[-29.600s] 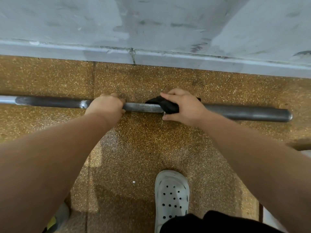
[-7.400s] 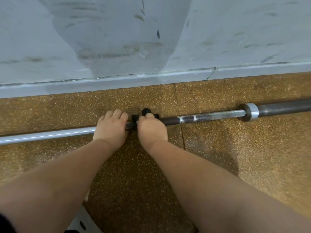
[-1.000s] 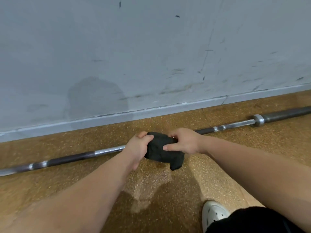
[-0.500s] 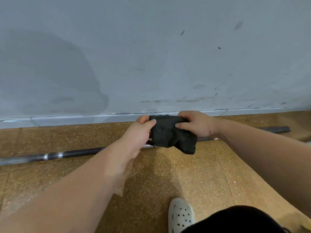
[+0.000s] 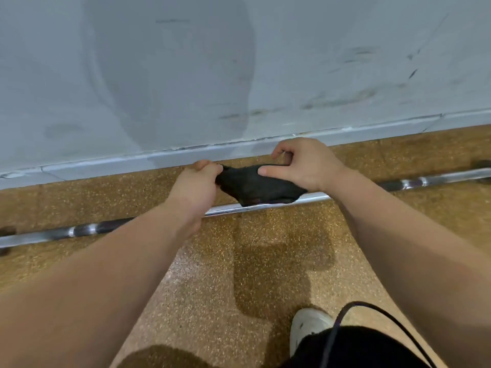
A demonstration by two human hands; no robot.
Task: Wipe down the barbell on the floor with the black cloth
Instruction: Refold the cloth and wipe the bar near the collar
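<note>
Contact with the bar isn't looking firm: black cloth (image 5: 255,184) is hanging stretched between both hands just over the barbell (image 5: 87,229), with its lower edge touching or nearly touching the bright middle shaft. Can't tell which.

Left hand (image 5: 198,181) is pinching the cloth's left corner, fingers curled tight. Right hand (image 5: 305,163) is gripping the right side, thumb lying across the front, fingers curling over the top.

Barbell is lying on the speckled floor (image 5: 202,288), running along near the wall (image 5: 239,62), both ends going out of frame.

Judging they're re-spreading the cloth before laying it on.

Risks:
- Cloth is bunching thick, so it's likely covering only the shaft's top and missing the underside.
- Bar is sitting free, so a hard stroke could be rolling it toward the wall or the white shoe (image 5: 309,325).
- Corner pinch is looking weak and could be slipping mid-stroke.
</note>
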